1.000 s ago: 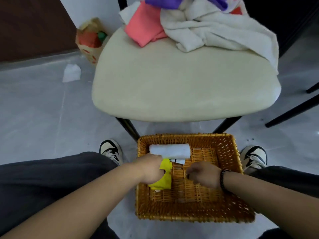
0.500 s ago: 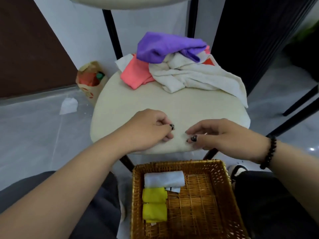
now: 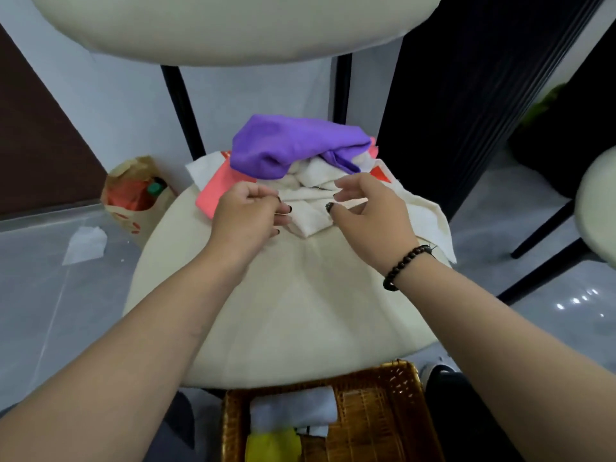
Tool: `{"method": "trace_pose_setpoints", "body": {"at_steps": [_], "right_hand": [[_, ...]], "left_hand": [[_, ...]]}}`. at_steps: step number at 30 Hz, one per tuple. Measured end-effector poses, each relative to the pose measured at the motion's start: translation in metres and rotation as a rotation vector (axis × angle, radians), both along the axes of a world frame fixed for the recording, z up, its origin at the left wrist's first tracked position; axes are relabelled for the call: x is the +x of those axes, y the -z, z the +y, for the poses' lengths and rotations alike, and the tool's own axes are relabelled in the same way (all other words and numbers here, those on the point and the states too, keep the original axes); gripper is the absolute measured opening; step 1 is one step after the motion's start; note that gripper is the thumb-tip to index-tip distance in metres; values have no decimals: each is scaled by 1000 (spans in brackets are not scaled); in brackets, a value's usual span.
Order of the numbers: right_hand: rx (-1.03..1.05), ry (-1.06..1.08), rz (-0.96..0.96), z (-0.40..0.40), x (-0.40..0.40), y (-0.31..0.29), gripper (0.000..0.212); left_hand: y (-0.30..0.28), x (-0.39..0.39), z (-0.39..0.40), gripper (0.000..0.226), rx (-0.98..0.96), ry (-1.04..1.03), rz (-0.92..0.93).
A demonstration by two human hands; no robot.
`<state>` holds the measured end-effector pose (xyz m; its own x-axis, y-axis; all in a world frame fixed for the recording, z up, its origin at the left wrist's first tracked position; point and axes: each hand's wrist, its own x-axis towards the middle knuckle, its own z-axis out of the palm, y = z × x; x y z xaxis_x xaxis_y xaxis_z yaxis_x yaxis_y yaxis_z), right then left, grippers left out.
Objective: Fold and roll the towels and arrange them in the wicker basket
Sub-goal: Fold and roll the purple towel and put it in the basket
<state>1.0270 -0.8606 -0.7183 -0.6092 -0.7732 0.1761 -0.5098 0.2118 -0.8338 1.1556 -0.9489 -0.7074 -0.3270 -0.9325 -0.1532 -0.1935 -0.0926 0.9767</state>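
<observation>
Moved forward from the seat's front edge: left hand (image 3: pixel 248 215) and right hand (image 3: pixel 370 211), now at the cream towel (image 3: pixel 313 215). Nearest, wicker basket (image 3: pixel 393 411) with one white roll (image 3: pixel 293 410), yellow roll (image 3: pixel 273 446). Beyond, left fingers curled, pinch unclear; right grip spread; purple towel (image 3: pixel 293 148) topping pile.

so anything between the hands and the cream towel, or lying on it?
Nothing between: left hand and right hand are at the cream towel. The purple towel lies over its far part.

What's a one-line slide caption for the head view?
Both hands, left and right, reach for the cream towel in the pile on the chair seat; wicker basket below holds rolled towels.
</observation>
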Motion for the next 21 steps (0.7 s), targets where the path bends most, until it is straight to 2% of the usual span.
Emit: {"method": "trace_pose_setpoints", "body": {"at_steps": [3,5,9,12,15,17,21], "right_hand": [[-77,2,44,-26,-1,-2,35],[-93,-13,161,-44,-1,-2,44],[11,-60,382,-79,5,-4,55],[-14,-31,354,-92,3,-10,35],[-170,2,371,-86,0,-18,15],[-262,-12,390,-69,4,-23,11],[-293,-150,374,-17,22,-21,7]], "left_hand": [[-4,-1,-11,13,1,-15,41],[-6,0,-18,13,0,-31,53],[-10,8,-28,13,14,-80,97],[-11,13,-29,13,20,-87,121],[-8,19,-26,12,52,-67,98],[-6,20,-21,12,167,-31,127],[-12,24,-5,35,470,43,278]]}}
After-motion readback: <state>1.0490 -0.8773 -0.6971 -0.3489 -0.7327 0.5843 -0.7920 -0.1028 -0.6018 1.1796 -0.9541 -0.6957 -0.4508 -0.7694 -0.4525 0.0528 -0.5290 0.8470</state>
